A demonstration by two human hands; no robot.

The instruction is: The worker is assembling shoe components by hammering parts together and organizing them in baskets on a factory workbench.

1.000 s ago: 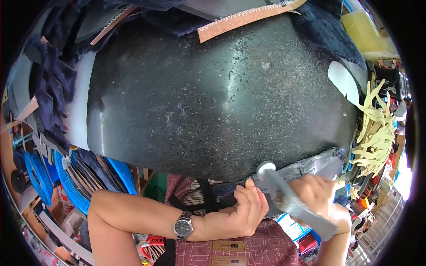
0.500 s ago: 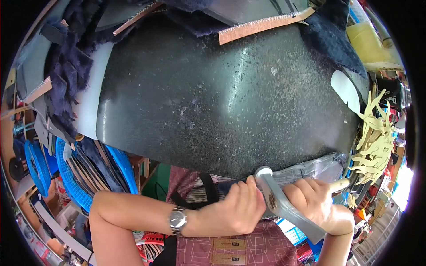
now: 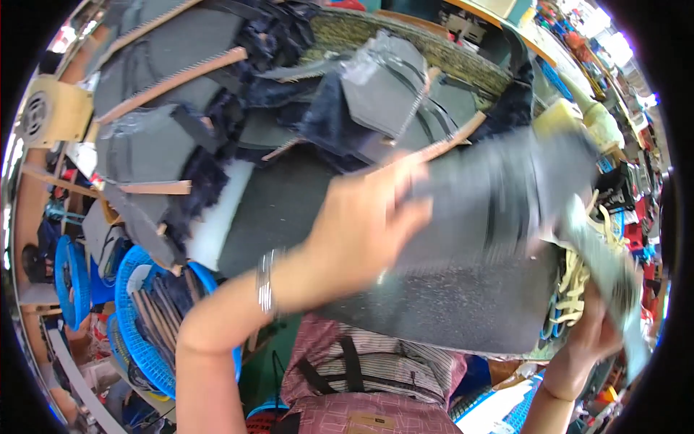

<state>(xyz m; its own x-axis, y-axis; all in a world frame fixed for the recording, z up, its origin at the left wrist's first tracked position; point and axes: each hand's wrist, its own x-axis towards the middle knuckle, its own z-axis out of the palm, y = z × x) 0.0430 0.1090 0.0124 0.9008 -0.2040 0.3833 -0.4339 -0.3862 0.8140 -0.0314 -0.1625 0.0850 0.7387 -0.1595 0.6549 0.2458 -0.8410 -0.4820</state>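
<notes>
My left hand [image 3: 365,220] reaches over the black work board [image 3: 448,307], its fingers and thumb at the left edge of a dark grey leather piece [image 3: 481,195]. That piece is smeared by motion above the board and seems to be in the hand's grip. At the right edge of the board, my right hand [image 3: 598,318] is closed on a grey metal hammer [image 3: 614,271], also blurred; its handle is hidden.
Grey fur-lined pieces [image 3: 383,90] with tan zigzag-stitched strips pile up along the far and left sides. A blue basket [image 3: 134,271] of cut pieces stands at left. Pale yellow strips [image 3: 575,293] hang at right. A yellow speaker-like box [image 3: 54,112] sits far left.
My left hand has moved up and away over the board, along with the grey piece from the near edge. My right hand has carried the hammer to the right. The view has shifted, showing more pieces beyond.
</notes>
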